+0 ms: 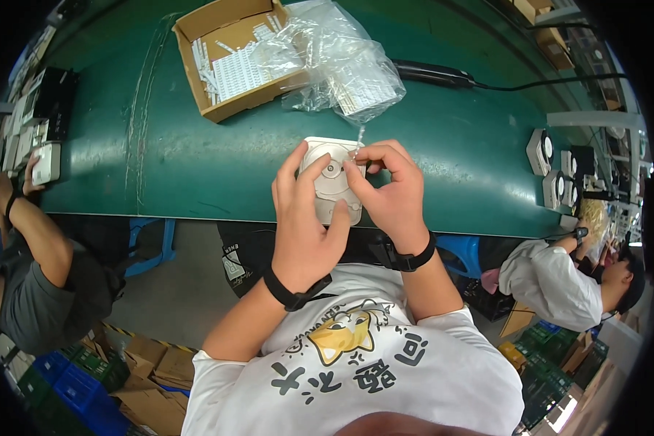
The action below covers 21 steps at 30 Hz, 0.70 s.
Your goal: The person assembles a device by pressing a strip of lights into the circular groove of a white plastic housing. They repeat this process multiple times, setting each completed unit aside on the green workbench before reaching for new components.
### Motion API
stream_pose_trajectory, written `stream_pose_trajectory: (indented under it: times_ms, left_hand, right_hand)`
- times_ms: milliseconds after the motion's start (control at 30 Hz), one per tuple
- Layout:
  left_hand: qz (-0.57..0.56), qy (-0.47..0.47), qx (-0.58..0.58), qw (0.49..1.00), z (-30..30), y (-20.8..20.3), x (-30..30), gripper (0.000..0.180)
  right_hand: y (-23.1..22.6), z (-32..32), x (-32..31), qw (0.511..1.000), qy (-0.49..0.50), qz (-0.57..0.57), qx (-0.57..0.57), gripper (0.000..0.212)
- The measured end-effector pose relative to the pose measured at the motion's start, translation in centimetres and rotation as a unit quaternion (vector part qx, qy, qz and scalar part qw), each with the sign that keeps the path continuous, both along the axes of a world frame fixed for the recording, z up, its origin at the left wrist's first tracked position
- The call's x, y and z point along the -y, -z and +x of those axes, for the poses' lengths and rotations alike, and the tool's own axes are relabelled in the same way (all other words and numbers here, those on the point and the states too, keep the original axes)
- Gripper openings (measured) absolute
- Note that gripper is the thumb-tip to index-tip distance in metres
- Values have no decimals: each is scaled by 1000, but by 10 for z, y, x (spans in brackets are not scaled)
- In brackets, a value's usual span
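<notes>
A white plastic housing (pixel 332 188) with a round recess and a small central hub lies near the table's front edge. My left hand (pixel 303 218) holds it from the left: its fingers rest along the side and over the face, and the thumb lies on the lower part. At the housing's upper right corner, my right hand (pixel 396 185) is closed in a pinch. A thin, pale, translucent strip (pixel 361 135) sticks up from between the thumb and forefinger; its lower end is hidden by the fingertips.
Beyond the hands stands an open cardboard box (pixel 197 87) with white labels or strips, partly under a clear plastic bag (pixel 334 40). A black corded tool (pixel 436 74) lies to its right. Several white devices (pixel 538 152) sit far right. People work on both sides.
</notes>
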<state>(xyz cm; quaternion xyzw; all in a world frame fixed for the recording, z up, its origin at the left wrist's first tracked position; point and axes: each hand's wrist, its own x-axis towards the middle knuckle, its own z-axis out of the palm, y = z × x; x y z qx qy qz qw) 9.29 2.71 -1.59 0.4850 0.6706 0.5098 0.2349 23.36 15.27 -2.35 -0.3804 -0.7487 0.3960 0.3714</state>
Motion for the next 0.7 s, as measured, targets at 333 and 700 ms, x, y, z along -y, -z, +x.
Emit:
stream_pose_trajectory:
  times_ms: [333,700]
  left_hand:
    - [19,3,0,1000,10,6,-6,65]
    - [41,93,-54,993,-54,14,-64,22]
  right_hand:
    - [1,8,-1,999,-14,34,39,23]
    - [-12,1,-3,994,-26,78,65,36]
